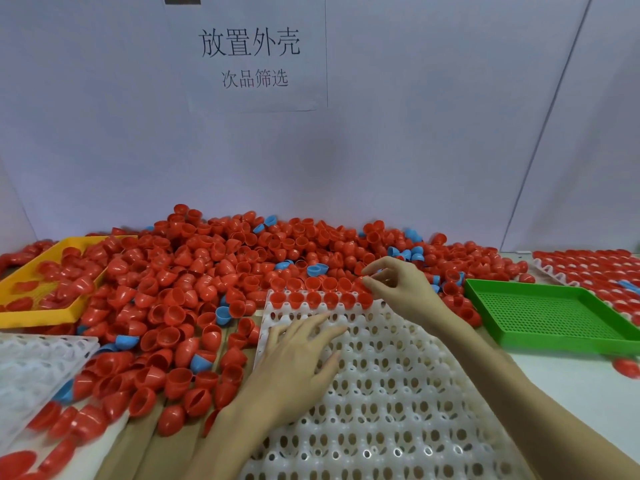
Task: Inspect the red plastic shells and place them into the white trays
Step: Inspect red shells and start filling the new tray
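Along the far row of the white tray [381, 393], six red shells [320, 299] sit in pockets. Your right hand [398, 289] pinches another shell [360, 282] above that row's right end; your left hand [298, 362] lies flat, fingers relaxed, on the tray. Beyond lies the loose pile [207, 271]; a green tray [554, 317] sits right.

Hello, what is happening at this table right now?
A person is sorting red shells into a white tray. The left hand rests flat on the tray, fingers straight. The right hand is at the tray's far right corner, its fingertips curled by a shell there; whether it pinches it is unclear. Only the far row holds shells. The green tray holds nothing.
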A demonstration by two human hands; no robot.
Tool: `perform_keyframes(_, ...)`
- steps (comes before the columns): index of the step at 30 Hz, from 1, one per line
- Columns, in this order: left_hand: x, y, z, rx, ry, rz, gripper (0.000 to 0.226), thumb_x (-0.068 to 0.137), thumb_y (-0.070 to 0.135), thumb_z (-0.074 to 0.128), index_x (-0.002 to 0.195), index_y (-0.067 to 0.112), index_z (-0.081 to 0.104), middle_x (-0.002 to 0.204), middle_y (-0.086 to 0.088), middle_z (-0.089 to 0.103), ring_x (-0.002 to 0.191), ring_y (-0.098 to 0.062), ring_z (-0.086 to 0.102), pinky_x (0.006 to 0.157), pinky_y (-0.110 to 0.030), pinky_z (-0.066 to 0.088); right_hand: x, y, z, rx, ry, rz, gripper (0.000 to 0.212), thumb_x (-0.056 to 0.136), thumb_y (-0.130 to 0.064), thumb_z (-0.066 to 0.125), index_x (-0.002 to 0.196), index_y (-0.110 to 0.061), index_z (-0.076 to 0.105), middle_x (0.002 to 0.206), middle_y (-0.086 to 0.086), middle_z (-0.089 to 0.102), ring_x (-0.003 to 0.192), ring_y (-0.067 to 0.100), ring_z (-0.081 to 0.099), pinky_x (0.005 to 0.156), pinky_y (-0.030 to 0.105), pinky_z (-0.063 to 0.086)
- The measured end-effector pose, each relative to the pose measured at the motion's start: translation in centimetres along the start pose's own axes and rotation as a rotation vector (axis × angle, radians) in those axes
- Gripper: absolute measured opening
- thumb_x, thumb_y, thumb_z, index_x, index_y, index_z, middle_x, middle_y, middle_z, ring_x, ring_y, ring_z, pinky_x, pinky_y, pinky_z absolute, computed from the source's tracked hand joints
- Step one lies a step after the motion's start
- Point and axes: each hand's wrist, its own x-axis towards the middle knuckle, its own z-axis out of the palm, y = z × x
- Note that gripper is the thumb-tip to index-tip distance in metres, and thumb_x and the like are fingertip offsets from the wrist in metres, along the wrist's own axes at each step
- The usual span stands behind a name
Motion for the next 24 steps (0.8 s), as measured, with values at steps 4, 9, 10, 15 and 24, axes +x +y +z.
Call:
perform_keyframes(4, 0.1, 0.0, -0.1, -0.008, -0.016, -0.010, 0.047, 0.107, 0.057, 0.028, 0.154, 0.056, 0.028, 0.168, 0.026, 0.011, 0.153, 0.001, 0.003, 0.125, -0.033, -0.002, 3.3, -0.9, 1.3, 0.103, 0.013, 0.024, 0.030, 0.099, -0.037, 0.071, 0.120, -0.015, 0.070, 0.104, 0.002, 0.076, 0.087, 0.011, 0.077, 0.084, 0.029, 0.062)
perform_keyframes(9, 0.0, 0.1, -0.1, -0.014, -0.032, -0.027, 0.047, 0.107, 0.059, 0.028, 0.154, 0.058, 0.026, 0.167, 0.028, 0.010, 0.152, 0.001, 0.000, 0.126, -0.036, 0.000, 8.7, -0.8, 1.5, -0.078, 0.112, -0.008, 0.021, 0.104, -0.003, 0.057, 0.121, -0.004, 0.068, 0.108, 0.010, 0.074, 0.090, 0.021, 0.074, 0.082, 0.031, 0.061)
perform_keyframes(10, -0.1, 0.1, -0.1, -0.021, -0.036, -0.032, 0.047, 0.107, 0.060, 0.028, 0.153, 0.058, 0.026, 0.167, 0.028, 0.011, 0.151, 0.001, -0.001, 0.126, -0.036, 0.000, 9.3, -0.4, 1.4, -0.215, 0.120, -0.025, 0.021, 0.100, 0.000, 0.058, 0.116, -0.005, 0.071, 0.106, 0.008, 0.073, 0.092, 0.021, 0.071, 0.080, 0.030, 0.057)
perform_keyframes(15, -0.1, 0.2, -0.2, -0.028, -0.035, -0.028, 0.047, 0.107, 0.059, 0.029, 0.154, 0.057, 0.027, 0.167, 0.027, 0.011, 0.138, 0.016, -0.003, 0.124, -0.033, -0.002, 10.2, 3.2, 2.4, -0.565, -0.008, 0.083, 0.030, 0.094, -0.023, 0.078, 0.077, -0.001, 0.069, 0.075, 0.008, 0.069, 0.074, 0.022, 0.066, 0.065, 0.030, 0.049)
perform_keyframes(24, -0.1, 0.1, -0.3, -0.024, -0.047, -0.015, 0.048, 0.106, 0.061, 0.027, 0.154, 0.059, 0.025, 0.166, 0.029, 0.009, 0.120, 0.025, -0.006, 0.120, -0.031, 0.001, 9.2, 3.0, 2.8, -0.280, 0.168, -0.011, 0.015, 0.098, -0.022, 0.071, 0.104, -0.009, 0.074, 0.100, 0.005, 0.071, 0.105, 0.023, 0.064, 0.092, 0.040, 0.056)
